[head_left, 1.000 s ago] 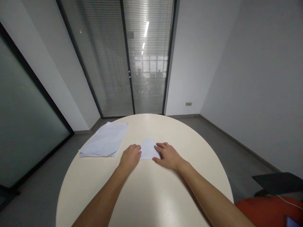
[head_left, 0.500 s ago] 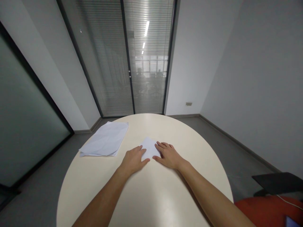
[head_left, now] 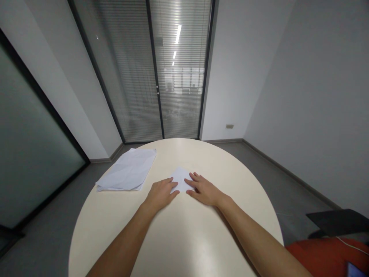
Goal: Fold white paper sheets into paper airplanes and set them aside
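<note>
A small piece of white paper (head_left: 180, 175), pointed at its far end, lies flat on the round cream table (head_left: 178, 234) in front of me. It looks folded, though the layers are too small to make out. My left hand (head_left: 162, 194) rests on its left side, palm down, with the thumb and fingers apart. On the right side my right hand (head_left: 204, 190) lies with its fingers spread over the paper's edge. Both hands cover the side corners of the paper. Neither hand grips it.
A loose stack of white paper sheets (head_left: 128, 169) lies at the table's far left edge. Beyond the table stands a glass partition with blinds (head_left: 132, 77). To the lower right is a red chair seat (head_left: 323, 257) with a black panel (head_left: 338, 223) above it.
My right hand's fingers have spread and reached a little further left over the paper. My left thumb has drawn slightly back to the left. The paper lies nearly where it was.
</note>
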The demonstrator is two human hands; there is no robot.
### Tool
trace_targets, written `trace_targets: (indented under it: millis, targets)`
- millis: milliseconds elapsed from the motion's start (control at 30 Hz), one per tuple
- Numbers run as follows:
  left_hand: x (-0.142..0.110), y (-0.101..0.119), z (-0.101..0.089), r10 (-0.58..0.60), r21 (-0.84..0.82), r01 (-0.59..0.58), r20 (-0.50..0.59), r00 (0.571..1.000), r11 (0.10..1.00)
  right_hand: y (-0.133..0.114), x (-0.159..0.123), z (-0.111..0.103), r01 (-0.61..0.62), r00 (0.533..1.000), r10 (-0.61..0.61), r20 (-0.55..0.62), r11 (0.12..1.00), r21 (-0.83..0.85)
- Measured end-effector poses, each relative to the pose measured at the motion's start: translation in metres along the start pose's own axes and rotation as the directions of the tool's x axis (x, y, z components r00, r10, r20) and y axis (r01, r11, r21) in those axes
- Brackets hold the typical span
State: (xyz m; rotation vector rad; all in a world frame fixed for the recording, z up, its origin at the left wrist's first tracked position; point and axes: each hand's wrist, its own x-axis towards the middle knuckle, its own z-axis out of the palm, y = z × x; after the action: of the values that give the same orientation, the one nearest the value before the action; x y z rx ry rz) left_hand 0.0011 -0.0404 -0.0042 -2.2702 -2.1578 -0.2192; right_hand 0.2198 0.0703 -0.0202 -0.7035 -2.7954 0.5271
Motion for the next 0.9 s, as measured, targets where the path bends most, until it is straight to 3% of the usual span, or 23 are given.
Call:
trace_targets:
  millis: [600, 900]
  targets:
    - [-0.002, -0.002, 0.001, 0.008, -0.034, -0.008, 0.007, 1.000, 0.999, 0.021, -0.003, -0.009, 0.145, 0.988, -0.153, 0.031, 0.972, 0.183]
    - [-0.002, -0.004, -0.001, 0.030, -0.026, -0.030, 0.003, 1.000, 0.999, 0.017, -0.004, -0.017, 0.086, 0.996, -0.085, -0.012, 0.975, 0.203]
